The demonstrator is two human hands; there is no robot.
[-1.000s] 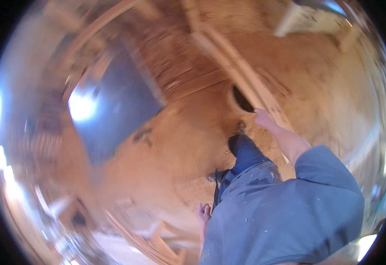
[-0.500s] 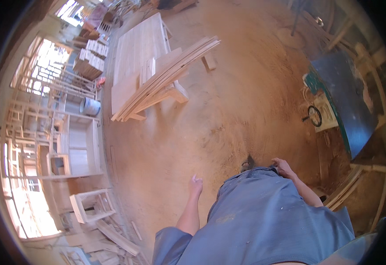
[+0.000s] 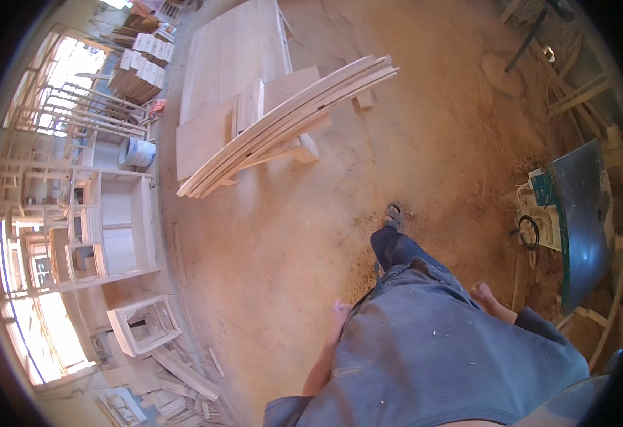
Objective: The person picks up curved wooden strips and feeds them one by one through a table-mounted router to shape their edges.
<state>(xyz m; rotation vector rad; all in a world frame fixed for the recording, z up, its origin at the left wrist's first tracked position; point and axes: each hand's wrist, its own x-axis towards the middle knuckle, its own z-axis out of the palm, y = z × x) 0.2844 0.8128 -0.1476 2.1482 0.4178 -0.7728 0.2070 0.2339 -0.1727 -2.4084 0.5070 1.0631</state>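
My left hand (image 3: 341, 307) hangs beside the left edge of my grey-blue shirt (image 3: 440, 349). It is smeared by motion, so its fingers do not show clearly; I see nothing held in it. At my other side, my right hand (image 3: 481, 292) is loosely curled, with no thing visible in it. Neither hand touches any workpiece. One foot in a dark sandal (image 3: 393, 215) is out in front on the dusty floor (image 3: 276, 263).
Ahead to the left, long curved boards (image 3: 290, 121) lie across a low table with a large wooden panel (image 3: 229, 50). A machine with a dark flat top (image 3: 582, 213) and handwheel (image 3: 529, 232) stands right. Wooden frames (image 3: 144, 324) and cabinets (image 3: 126, 220) line the left side.
A foot has come forward into view as I step. My left hand has swung back toward my shirt. The boards and table look nearer, and the machine sits farther right.
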